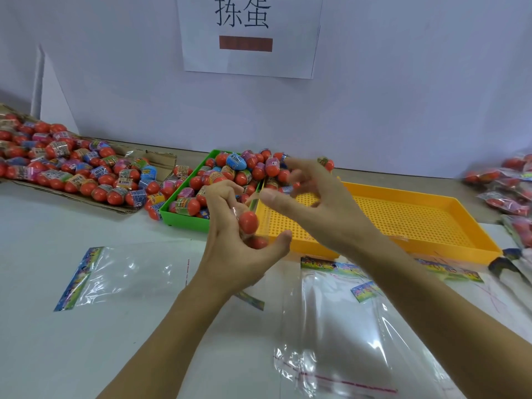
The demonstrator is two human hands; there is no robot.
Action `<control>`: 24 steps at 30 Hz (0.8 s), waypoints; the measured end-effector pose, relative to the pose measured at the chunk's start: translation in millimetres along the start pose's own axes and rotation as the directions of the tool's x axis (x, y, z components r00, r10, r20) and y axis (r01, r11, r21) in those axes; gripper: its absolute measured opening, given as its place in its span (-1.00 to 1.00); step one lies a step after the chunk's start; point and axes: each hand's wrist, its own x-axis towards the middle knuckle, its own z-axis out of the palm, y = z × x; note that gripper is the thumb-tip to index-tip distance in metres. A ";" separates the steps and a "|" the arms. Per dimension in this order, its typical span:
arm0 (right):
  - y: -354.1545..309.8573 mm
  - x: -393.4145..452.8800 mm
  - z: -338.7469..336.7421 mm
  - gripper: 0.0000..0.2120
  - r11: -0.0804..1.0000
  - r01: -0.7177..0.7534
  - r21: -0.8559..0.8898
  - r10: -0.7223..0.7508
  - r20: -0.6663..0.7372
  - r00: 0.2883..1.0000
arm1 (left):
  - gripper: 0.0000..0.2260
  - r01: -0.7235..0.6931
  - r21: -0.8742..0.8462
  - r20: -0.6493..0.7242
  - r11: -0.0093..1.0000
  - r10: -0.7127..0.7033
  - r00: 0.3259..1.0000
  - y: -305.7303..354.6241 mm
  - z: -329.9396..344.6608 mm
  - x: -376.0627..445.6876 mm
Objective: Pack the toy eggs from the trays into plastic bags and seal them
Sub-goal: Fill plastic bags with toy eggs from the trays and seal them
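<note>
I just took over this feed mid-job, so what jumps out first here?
Centre frame, the left hand holds red toy eggs in what looks like clear plastic, with the right hand raised beside it, fingers spread. Behind them a green tray brims with eggs, next to a bare yellow tray. A loose pile of eggs covers cardboard at far left.

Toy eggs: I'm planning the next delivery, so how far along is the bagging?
Done: filled bags lie far right. In hand: the left hand holds eggs; the right hand holds none. Left: a full green tray, a heaped cardboard sheet, empty bags.
</note>
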 end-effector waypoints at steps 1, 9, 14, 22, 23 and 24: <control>2.6 -2.5 1.5 -0.28 0.996 -0.091 0.021 0.089 0.058 0.994 | -0.44 0.016 -0.075 0.009 0.997 -0.016 1.000 0.7 1.3 -0.3; 13.3 -23.1 9.1 -0.83 0.841 -0.152 0.519 0.183 -0.008 0.983 | -0.43 0.177 -0.425 0.056 0.888 -0.169 0.984 1.6 2.9 3.4; 19.6 -39.0 11.5 -0.88 0.734 -0.124 0.668 0.282 -0.134 0.950 | -0.53 0.474 -0.490 0.166 0.731 -0.456 0.874 -7.2 -1.1 9.3; 27.2 -53.1 9.4 -0.70 0.749 -0.069 0.659 0.259 -0.196 0.946 | -0.91 0.572 -0.412 0.263 0.709 -0.509 0.820 -2.2 0.1 9.0; 27.0 -53.2 8.6 -0.68 0.764 -0.056 0.643 0.242 -0.206 0.948 | -0.96 0.579 -0.429 0.284 0.693 -0.505 0.815 0.2 -0.6 9.4; 26.6 -53.6 8.4 -0.66 0.777 -0.041 0.628 0.224 -0.216 0.950 | -0.84 0.578 -0.418 0.294 0.701 -0.498 0.816 0.4 -0.4 9.1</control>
